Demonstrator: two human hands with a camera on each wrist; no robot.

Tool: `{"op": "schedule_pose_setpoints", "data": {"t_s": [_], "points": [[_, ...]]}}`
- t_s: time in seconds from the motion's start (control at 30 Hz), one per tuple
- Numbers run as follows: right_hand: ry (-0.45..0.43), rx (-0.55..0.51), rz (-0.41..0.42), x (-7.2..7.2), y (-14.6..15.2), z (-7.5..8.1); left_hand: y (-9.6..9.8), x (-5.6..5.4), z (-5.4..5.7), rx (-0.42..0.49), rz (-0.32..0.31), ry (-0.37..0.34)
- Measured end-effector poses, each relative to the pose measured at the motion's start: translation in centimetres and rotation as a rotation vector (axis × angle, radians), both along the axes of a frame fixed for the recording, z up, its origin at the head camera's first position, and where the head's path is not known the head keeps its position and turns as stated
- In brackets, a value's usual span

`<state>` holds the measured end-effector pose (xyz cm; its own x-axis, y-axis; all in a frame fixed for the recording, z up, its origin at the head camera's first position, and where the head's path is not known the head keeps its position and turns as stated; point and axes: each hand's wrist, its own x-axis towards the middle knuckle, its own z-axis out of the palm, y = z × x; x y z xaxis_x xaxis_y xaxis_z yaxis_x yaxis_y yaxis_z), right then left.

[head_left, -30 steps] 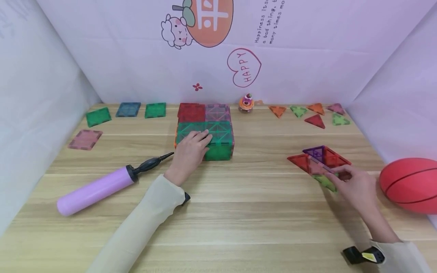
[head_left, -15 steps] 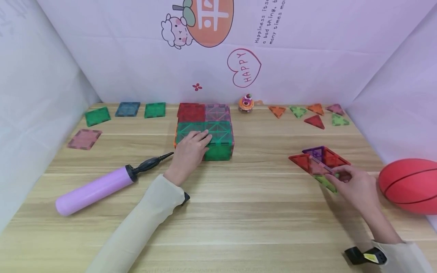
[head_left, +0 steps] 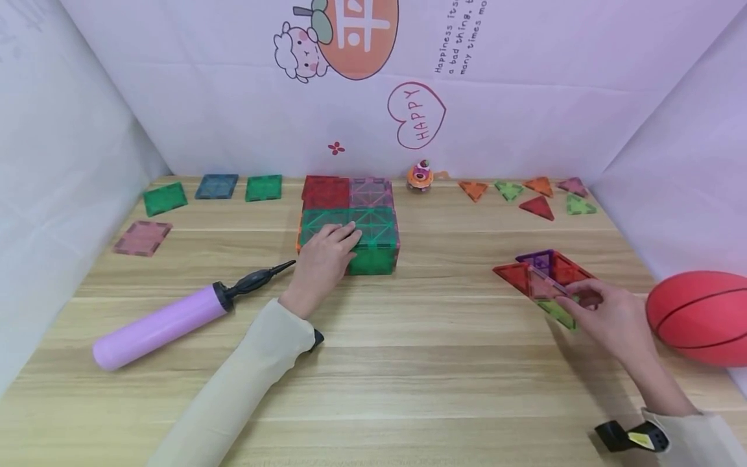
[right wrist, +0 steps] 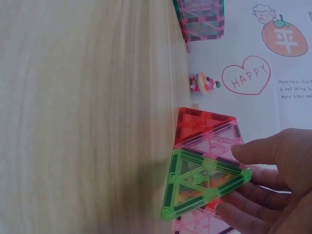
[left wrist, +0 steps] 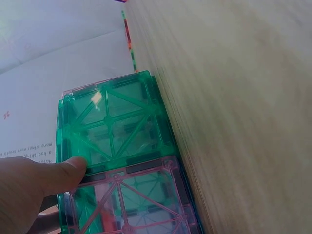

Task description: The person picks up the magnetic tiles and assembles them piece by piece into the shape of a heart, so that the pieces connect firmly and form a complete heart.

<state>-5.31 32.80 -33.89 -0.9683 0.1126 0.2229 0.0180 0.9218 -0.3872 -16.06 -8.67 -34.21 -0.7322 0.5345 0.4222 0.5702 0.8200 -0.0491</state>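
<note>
In the head view my left hand (head_left: 323, 259) rests on a box of magnetic tiles (head_left: 375, 259), fingers over its green top. The left wrist view shows that thumb (left wrist: 75, 168) on the box's front, where a green square tile (left wrist: 109, 122) meets a pink one (left wrist: 131, 204). At the right, my right hand (head_left: 615, 318) pinches a group of triangular magnetic tiles by a pink triangle (head_left: 544, 283). Red (head_left: 515, 277), purple and green (right wrist: 197, 180) triangles join it, tilted at angles. In the right wrist view its thumb touches the pink tile and its fingers reach behind the green one.
A purple hand pump (head_left: 163, 324) lies left of the box, and a red ball (head_left: 700, 318) sits beside the right hand. Loose square tiles (head_left: 264, 188) lie back left; loose triangle tiles (head_left: 537, 207) lie back right. A small figurine (head_left: 420, 176) stands by the back wall.
The right hand and wrist have shifted very slightly to the right while keeping hold of the triangle tiles. The left hand stays on the box.
</note>
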Motion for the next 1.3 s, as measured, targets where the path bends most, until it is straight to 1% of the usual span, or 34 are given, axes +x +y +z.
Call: {"op": "schedule_pose_setpoints", "data": {"t_s": [0.17,0.3,0.43,0.57,0.63,0.7,0.8,0.83,0.9,1.0,1.07,1.17,1.23,1.3], "points": [[0.013,0.012,0.012,-0.1,0.0,0.2,-0.1,0.0,0.0,0.010,-0.004,0.005],[0.014,0.017,0.018,-0.1,0.1,0.3,-0.1,0.0,-0.1,0.040,-0.011,-0.015],[0.003,0.020,0.028,-0.3,0.2,0.7,-0.1,0.0,-0.1,0.061,-0.012,-0.034],[0.016,0.024,0.066,-0.9,0.4,2.1,-0.1,-0.1,0.1,0.052,-0.009,-0.024],[-0.010,0.013,0.076,-1.4,0.5,3.2,-0.1,-0.1,0.2,0.044,-0.006,-0.019],[-0.044,0.024,0.088,-2.3,0.6,4.5,-0.1,-0.1,0.2,0.044,-0.006,-0.021],[-0.106,0.060,0.119,-4.3,1.3,6.5,-0.2,-0.1,0.3,0.041,-0.011,-0.026],[-0.121,0.075,0.140,-5.4,1.6,7.1,-0.2,-0.2,0.3,0.040,-0.011,-0.028],[-0.132,0.148,0.186,-7.8,2.5,7.9,-0.3,-0.2,0.3,0.038,-0.008,-0.031],[-0.165,0.242,0.262,-11.6,3.9,8.6,-0.4,-0.2,0.3,0.036,-0.004,-0.035],[-0.201,0.304,0.305,-14.0,4.8,8.6,-0.5,-0.2,0.3,0.037,-0.004,-0.036],[-0.271,0.356,0.373,-17.1,6.1,8.2,-0.5,-0.2,0.3,0.034,-0.011,-0.030],[-0.313,0.375,0.414,-18.9,6.8,7.7,-0.5,-0.2,0.3,0.038,-0.018,-0.027],[-0.335,0.390,0.452,-20.4,7.5,7.1,-0.5,-0.2,0.3,0.044,-0.024,-0.026]]}}
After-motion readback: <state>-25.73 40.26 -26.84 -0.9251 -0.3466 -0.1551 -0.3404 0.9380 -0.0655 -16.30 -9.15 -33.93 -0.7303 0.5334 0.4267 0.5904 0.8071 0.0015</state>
